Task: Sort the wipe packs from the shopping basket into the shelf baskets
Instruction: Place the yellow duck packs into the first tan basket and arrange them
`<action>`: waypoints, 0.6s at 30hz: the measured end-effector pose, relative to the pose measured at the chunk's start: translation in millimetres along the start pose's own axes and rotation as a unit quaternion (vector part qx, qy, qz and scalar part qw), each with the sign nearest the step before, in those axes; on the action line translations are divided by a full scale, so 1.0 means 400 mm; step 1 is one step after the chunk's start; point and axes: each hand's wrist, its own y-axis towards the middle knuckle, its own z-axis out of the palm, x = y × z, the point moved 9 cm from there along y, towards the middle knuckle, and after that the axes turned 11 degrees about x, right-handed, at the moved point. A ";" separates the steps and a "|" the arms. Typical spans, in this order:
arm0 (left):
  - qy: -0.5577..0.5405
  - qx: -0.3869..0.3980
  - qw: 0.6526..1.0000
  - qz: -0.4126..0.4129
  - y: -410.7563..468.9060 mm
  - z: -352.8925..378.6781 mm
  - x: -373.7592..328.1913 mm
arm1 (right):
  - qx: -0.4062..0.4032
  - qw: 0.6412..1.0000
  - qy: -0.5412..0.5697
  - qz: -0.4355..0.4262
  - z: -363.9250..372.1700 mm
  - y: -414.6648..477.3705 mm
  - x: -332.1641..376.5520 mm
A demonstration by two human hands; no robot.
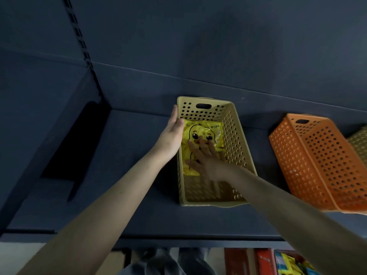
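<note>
A tan perforated shelf basket (237, 147) stands on the dark shelf. Inside it lies a yellow wipe pack (200, 132) with a cartoon duck face. My right hand (206, 157) reaches into the basket and lies flat on the pack, fingers spread. My left hand (171, 135) rests against the basket's left rim, its thumb touching the pack's upper left corner. The lower part of the pack is hidden under my right hand.
An orange perforated basket (317, 161) stands to the right on the same shelf (129, 175), with another tan basket (359, 141) at the right edge. Below the shelf edge, at bottom right, are coloured packs (288, 262) and red boxes (264, 261).
</note>
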 end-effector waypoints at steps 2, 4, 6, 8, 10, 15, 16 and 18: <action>0.029 0.012 0.999 -0.022 -0.010 -0.005 -0.013 | -0.022 0.998 0.063 -0.018 -0.043 -0.048 0.003; 0.077 0.011 0.996 -0.038 -0.029 -0.021 -0.037 | -0.064 0.991 0.106 -0.047 -0.100 -0.123 0.006; 0.157 -0.014 0.987 -0.025 -0.053 -0.044 -0.081 | -0.121 0.982 0.125 -0.075 -0.163 -0.213 0.002; 0.220 -0.047 0.974 -0.004 -0.085 -0.052 -0.131 | -0.201 0.965 0.140 -0.098 -0.217 -0.316 -0.019; 0.262 -0.083 0.961 0.026 -0.126 -0.027 -0.182 | -0.287 0.938 0.153 -0.119 -0.242 -0.429 -0.065; 0.303 -0.135 0.929 0.164 -0.272 0.202 -0.312 | -0.444 0.870 0.196 -0.092 -0.145 -0.736 -0.274; 0.294 -0.132 0.928 0.187 -0.306 0.269 -0.325 | -0.461 0.860 0.205 -0.077 -0.101 -0.792 -0.327; 0.272 -0.111 0.930 0.223 -0.369 0.415 -0.322 | -0.463 0.852 0.240 -0.035 0.014 -0.889 -0.443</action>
